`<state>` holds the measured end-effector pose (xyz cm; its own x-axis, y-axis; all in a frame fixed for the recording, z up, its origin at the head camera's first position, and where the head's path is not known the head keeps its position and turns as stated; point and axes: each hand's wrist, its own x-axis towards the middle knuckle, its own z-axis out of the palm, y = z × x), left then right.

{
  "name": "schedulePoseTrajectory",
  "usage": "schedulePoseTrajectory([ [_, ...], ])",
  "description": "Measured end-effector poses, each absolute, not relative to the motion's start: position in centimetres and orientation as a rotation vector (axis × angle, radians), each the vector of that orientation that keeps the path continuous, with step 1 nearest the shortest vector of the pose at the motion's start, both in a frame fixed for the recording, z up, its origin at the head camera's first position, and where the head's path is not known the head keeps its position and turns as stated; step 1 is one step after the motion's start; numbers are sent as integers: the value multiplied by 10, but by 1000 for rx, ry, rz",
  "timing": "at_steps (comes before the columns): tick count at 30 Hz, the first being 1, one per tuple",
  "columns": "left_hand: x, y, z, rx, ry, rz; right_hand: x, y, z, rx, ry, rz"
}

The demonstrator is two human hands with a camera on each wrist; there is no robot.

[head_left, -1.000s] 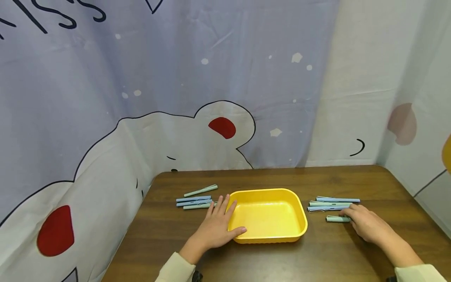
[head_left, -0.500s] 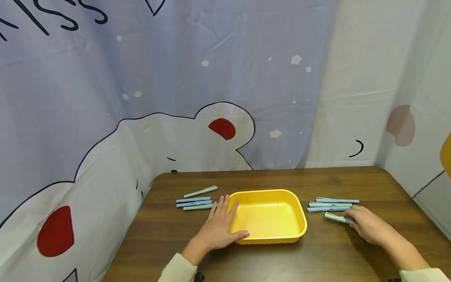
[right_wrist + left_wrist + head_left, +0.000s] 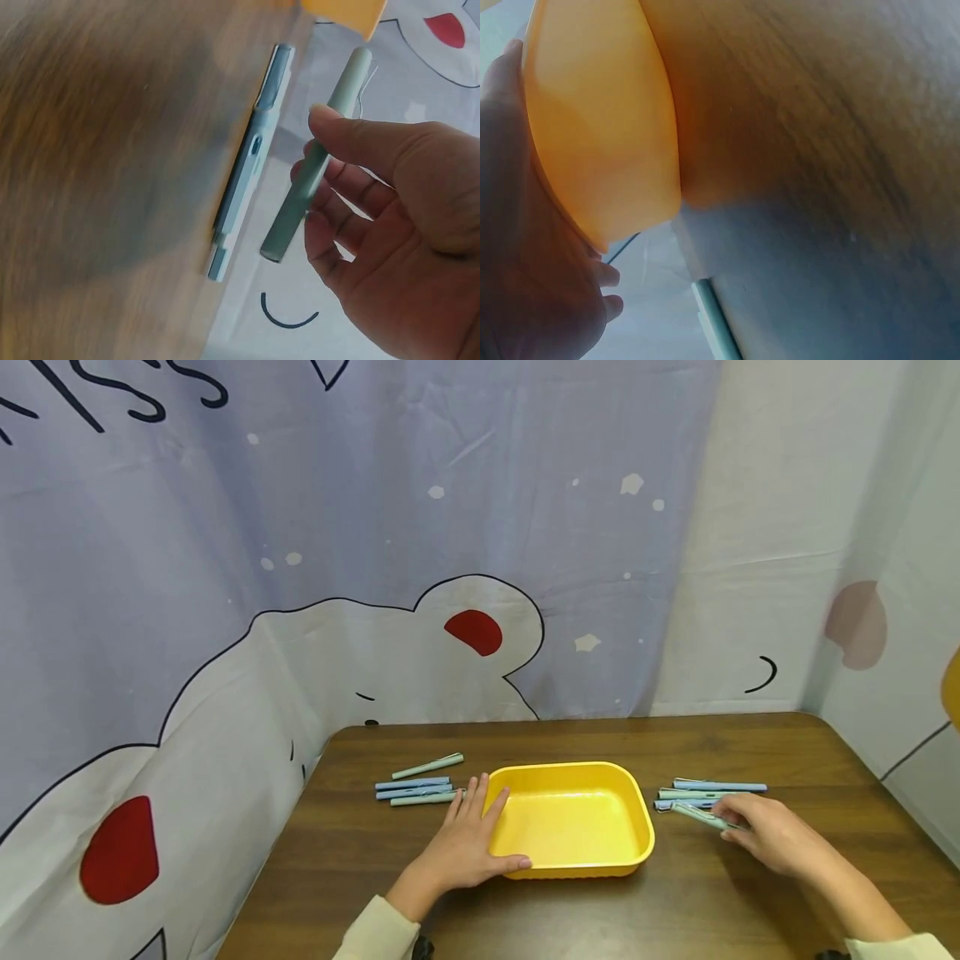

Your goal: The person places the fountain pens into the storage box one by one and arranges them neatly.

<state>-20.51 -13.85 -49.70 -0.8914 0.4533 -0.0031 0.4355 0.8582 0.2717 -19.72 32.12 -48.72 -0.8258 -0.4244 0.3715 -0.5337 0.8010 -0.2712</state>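
Note:
My right hand [image 3: 772, 835] pinches a light green pen [image 3: 316, 161] between thumb and fingers, its clip end pointing toward the tray. In the right wrist view the pen is raised off the wooden table, beside a blue pen [image 3: 251, 161] lying there. My left hand [image 3: 461, 852] lies with spread fingers over the left rim of a yellow tray [image 3: 573, 867], thumb on the front rim. In the left wrist view that hand is along the tray's wall [image 3: 604, 120], with a green pen [image 3: 717, 322] lying beyond.
Right of the tray, blue and green pens [image 3: 720, 786] lie side by side. Left of it are more blue pens [image 3: 412, 783] and green pens [image 3: 427, 766]. A printed curtain [image 3: 480, 527] hangs behind the wooden table [image 3: 570, 918].
The light green pen has left the table in my right hand, tilted, and shifted left toward the other pens. My left hand stays at the tray, which has barely moved.

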Motion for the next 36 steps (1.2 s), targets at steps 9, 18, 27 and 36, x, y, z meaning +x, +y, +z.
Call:
schedulePoseTrajectory([
  [9, -204, -138, -494, 715, 2958, 402, -196, 303, -469, 605, -2889, 772],
  [18, -204, -138, -493, 702, 2944, 409, -196, 286, -457, 456, -2963, 1207],
  [27, -205, -139, -494, 695, 2939, 409, -198, 268, -455, 477, -2906, 1651],
  [36, -205, -139, -495, 699, 2947, 391, -203, 243, -451, 399, -2854, 1838],
])
